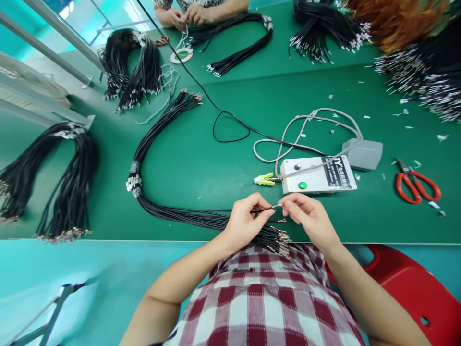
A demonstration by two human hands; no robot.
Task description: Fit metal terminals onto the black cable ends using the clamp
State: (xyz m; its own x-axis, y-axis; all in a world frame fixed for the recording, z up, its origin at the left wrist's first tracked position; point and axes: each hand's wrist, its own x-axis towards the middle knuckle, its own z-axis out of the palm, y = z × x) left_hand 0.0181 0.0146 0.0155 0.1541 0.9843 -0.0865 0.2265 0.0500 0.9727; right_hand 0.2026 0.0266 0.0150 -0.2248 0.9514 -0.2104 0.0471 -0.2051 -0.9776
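My left hand pinches one black cable a little short of its stripped end. At that end, the thumb and forefinger of my right hand close on the thin light-coloured wire tip. The cable belongs to a curved bundle of black cables, tied with a whitish band at its bend. Below my left hand the bundle's bare wire ends fan out at the table's front edge. Just beyond my hands lies a white tester box with a green button and a yellow-green clip.
Red-handled scissors lie at the right, near white scraps. Tied cable bundles rest at the left, with more at the far right. A grey adapter sits behind the box. Across the table, a co-worker's hands hold white string.
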